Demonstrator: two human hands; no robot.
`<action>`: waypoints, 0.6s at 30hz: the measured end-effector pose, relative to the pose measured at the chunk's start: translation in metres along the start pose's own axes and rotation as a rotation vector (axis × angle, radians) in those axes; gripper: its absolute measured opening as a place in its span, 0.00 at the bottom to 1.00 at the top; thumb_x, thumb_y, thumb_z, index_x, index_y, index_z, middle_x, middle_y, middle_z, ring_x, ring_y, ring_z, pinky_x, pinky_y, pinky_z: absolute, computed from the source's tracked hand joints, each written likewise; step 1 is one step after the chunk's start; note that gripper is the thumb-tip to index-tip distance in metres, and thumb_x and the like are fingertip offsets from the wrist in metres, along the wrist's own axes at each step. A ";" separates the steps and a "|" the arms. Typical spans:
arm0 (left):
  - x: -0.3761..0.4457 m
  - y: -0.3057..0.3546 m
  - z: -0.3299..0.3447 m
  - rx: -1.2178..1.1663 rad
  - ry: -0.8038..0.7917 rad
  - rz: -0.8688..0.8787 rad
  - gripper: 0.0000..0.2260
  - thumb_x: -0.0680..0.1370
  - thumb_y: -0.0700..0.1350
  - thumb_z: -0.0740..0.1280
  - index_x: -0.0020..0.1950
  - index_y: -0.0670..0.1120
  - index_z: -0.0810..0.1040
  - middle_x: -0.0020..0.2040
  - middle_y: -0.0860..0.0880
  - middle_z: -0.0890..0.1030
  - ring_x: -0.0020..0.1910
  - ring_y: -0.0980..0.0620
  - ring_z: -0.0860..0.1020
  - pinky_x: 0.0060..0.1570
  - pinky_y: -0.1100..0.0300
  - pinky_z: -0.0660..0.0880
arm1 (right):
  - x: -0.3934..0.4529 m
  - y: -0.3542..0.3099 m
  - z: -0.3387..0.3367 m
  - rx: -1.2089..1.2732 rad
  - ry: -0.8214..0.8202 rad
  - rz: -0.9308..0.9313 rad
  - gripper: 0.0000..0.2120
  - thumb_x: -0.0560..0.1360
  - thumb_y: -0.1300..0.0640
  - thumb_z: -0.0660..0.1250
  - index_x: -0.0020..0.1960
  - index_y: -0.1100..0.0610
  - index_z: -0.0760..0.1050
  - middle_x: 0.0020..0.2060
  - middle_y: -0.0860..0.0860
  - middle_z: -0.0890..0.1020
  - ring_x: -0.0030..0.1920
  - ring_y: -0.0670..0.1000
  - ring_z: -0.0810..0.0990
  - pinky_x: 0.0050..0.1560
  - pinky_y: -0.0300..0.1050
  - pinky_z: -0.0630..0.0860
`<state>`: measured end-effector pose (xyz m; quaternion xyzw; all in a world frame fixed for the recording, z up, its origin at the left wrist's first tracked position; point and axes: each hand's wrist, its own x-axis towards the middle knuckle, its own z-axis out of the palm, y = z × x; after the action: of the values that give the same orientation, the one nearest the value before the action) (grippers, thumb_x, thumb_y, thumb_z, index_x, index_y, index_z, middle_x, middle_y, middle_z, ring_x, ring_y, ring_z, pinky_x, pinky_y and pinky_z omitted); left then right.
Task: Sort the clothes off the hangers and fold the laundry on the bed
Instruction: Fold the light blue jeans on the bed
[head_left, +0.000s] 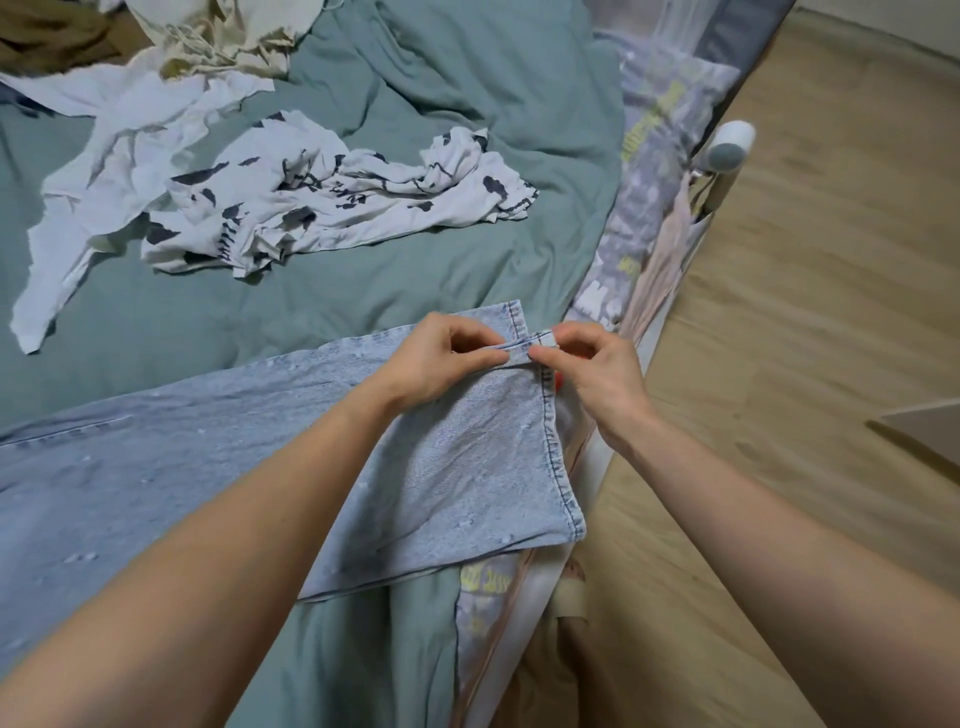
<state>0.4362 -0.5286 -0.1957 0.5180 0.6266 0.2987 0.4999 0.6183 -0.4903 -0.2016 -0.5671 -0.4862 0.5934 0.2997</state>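
Observation:
Light blue jeans (218, 467) lie spread across the near part of the bed, their leg ends by the right edge. My left hand (441, 358) pinches the hem of a leg near its corner. My right hand (592, 369) pinches the same hem just to the right, fingertips almost meeting the left hand's. A white garment with dark blotches (332, 202) lies crumpled in the middle of the bed. A plain white garment (104, 156) lies to its left, and a cream one (223, 36) sits at the top.
The bed is covered by a green duvet (441, 104). A patterned sheet and bed rail (654, 171) run along its right edge, with wooden floor (805, 312) beyond. A brown cloth (47, 36) sits at the top left corner.

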 end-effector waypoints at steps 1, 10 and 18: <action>0.000 0.001 -0.001 0.026 0.018 0.014 0.03 0.76 0.40 0.71 0.47 0.42 0.84 0.39 0.52 0.83 0.36 0.65 0.76 0.41 0.70 0.71 | 0.002 0.000 0.000 -0.011 0.001 0.004 0.06 0.67 0.64 0.76 0.39 0.59 0.79 0.36 0.54 0.79 0.37 0.50 0.76 0.42 0.45 0.73; 0.005 -0.008 -0.002 0.316 0.182 0.033 0.08 0.77 0.48 0.70 0.51 0.47 0.85 0.42 0.58 0.83 0.32 0.68 0.74 0.36 0.70 0.68 | 0.018 -0.009 0.007 -0.184 0.068 -0.122 0.11 0.65 0.60 0.78 0.31 0.55 0.77 0.33 0.50 0.76 0.32 0.42 0.73 0.37 0.32 0.69; 0.015 -0.010 0.008 0.235 0.255 -0.048 0.04 0.76 0.48 0.70 0.43 0.52 0.85 0.42 0.58 0.82 0.44 0.55 0.80 0.52 0.53 0.77 | 0.013 0.001 0.019 -0.144 0.055 -0.027 0.12 0.73 0.57 0.72 0.35 0.53 0.71 0.24 0.44 0.76 0.25 0.40 0.72 0.31 0.39 0.69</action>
<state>0.4406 -0.5186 -0.2113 0.5158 0.7277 0.2745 0.3593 0.5979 -0.4836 -0.2097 -0.5967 -0.5268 0.5370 0.2793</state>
